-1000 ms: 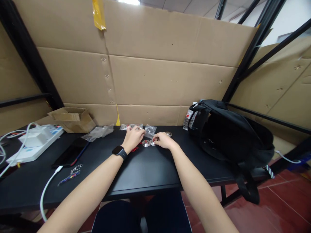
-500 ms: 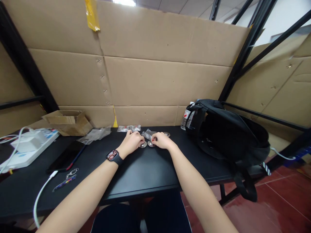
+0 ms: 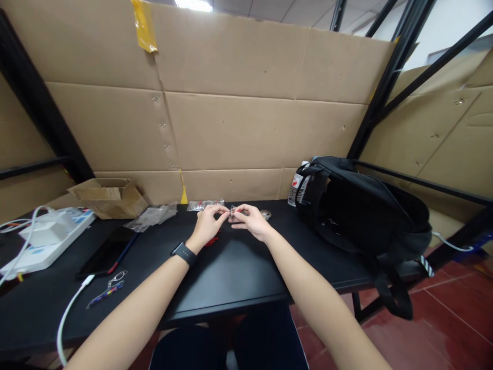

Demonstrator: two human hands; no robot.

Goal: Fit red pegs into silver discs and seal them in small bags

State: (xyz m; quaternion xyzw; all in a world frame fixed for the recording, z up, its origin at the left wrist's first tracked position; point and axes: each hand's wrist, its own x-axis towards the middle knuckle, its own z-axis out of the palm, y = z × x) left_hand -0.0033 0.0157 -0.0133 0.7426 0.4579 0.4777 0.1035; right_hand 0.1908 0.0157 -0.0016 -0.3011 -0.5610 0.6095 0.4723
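Meeting over the black counter (image 3: 231,280), the left hand (image 3: 208,223) and right hand (image 3: 252,221) are pinching what seems a metal disc (image 3: 231,212) between them; light, even pressure is suiting so small a piece.

Forearms (image 3: 133,308) stretched forward, left hand (image 3: 208,225) and right hand (image 3: 252,222) nearly meeting, fingers (image 3: 219,209) pinched

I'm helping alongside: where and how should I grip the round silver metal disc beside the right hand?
Probably pinch the round silver metal disc by its rim, from above and its right: it lies flat on the black table; the right hand crowds its left.
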